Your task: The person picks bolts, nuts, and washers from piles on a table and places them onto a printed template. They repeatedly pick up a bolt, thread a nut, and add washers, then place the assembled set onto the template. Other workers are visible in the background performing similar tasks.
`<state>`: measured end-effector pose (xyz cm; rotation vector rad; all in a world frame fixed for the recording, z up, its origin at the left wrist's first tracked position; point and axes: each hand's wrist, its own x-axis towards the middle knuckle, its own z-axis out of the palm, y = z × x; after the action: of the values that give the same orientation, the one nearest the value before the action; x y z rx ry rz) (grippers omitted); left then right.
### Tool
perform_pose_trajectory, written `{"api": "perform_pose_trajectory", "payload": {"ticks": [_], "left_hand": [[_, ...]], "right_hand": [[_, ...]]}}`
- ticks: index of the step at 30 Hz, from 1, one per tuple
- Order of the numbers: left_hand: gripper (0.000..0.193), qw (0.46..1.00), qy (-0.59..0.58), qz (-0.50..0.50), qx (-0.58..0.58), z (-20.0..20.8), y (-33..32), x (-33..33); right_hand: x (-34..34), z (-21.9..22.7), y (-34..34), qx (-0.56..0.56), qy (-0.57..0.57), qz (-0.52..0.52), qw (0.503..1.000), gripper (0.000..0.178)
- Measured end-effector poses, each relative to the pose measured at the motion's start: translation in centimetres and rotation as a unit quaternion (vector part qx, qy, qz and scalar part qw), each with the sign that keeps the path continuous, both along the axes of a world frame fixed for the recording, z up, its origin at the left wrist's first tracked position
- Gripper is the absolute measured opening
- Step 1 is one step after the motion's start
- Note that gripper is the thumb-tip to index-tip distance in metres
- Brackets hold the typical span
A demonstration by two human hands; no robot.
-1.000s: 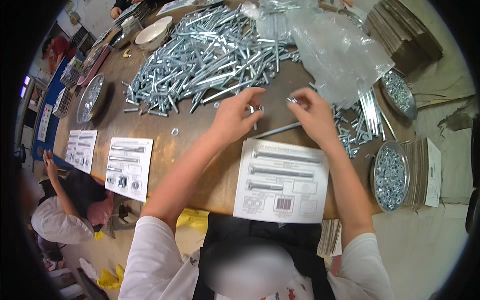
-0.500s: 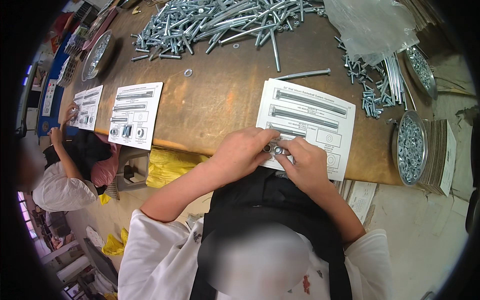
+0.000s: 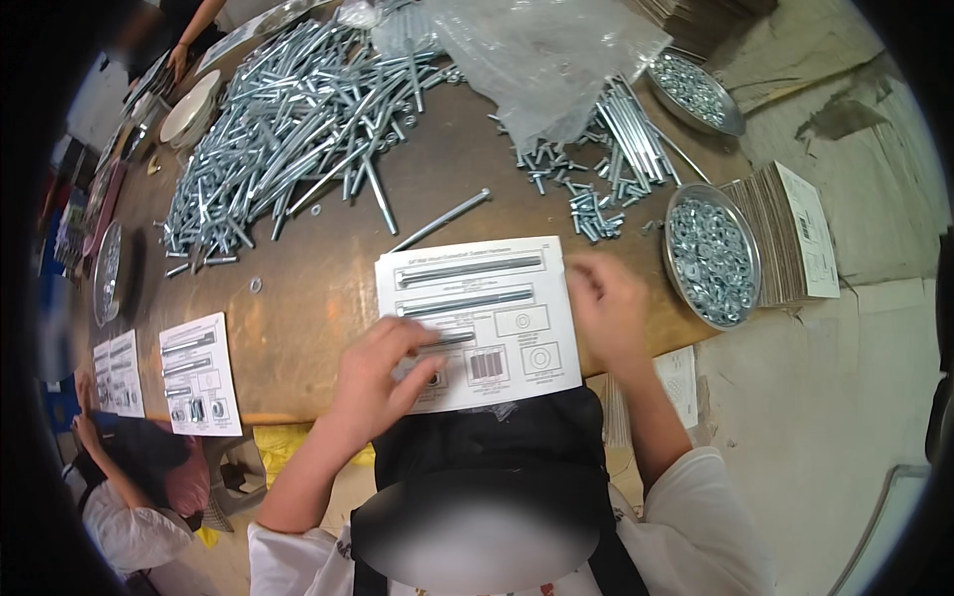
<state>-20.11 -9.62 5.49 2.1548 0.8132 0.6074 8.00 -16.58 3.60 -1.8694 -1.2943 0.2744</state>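
A white hardware card lies at the table's front edge before me. It shows long bolts, washer outlines and a barcode-like block; I cannot tell whether the bolts are real or printed. Over its left part is my left hand, thumb and fingers apart, near a small dark round part partly hidden by the thumb. My right hand is just past the card's right edge, smeared by motion, so its grip does not show. To its right stands a metal bowl of washers.
A big heap of bolts covers the back left. One long bolt lies behind the card. Short bolts, a clear plastic bag and another bowl are back right. Stacked cardboard stands beside the washers. Another person works at left.
My hands were together over the card, fingers on small nuts; now they are apart, the right one moved off to the right. The view has shifted, bringing the washer bowl closer to the middle.
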Motion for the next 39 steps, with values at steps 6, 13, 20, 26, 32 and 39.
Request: {"api": "perform_pose_trajectory", "payload": {"ticks": [6,13,20,26,32,39], "left_hand": [[0.029,0.978,-0.016,-0.100,0.182,-2.0,6.7,15.6],[0.018,0.933,0.136,-0.205,0.263,-5.1,10.8,24.9],[0.013,0.924,0.182,-0.174,0.290,-5.5,11.7,24.4],[0.013,0.959,0.139,-0.075,0.236,-5.2,12.7,23.0],[0.015,0.972,0.114,-0.062,0.196,-4.0,12.2,20.0],[0.019,0.950,0.193,-0.150,0.193,-3.9,12.3,22.5]], "right_hand": [[6.4,-3.2,1.3,-0.072,-0.146,-0.049,0.985,0.021],[6.4,-5.8,2.1,-0.029,-0.154,-0.096,0.983,0.020],[5.9,-5.7,2.5,0.016,-0.220,-0.078,0.972,0.017],[7.3,-5.4,2.0,0.065,0.109,-0.075,0.989,0.019],[4.5,-4.7,0.6,0.068,0.245,-0.039,0.966,0.021],[4.5,-7.2,-0.9,0.107,0.197,-0.072,0.972,0.020]]}}
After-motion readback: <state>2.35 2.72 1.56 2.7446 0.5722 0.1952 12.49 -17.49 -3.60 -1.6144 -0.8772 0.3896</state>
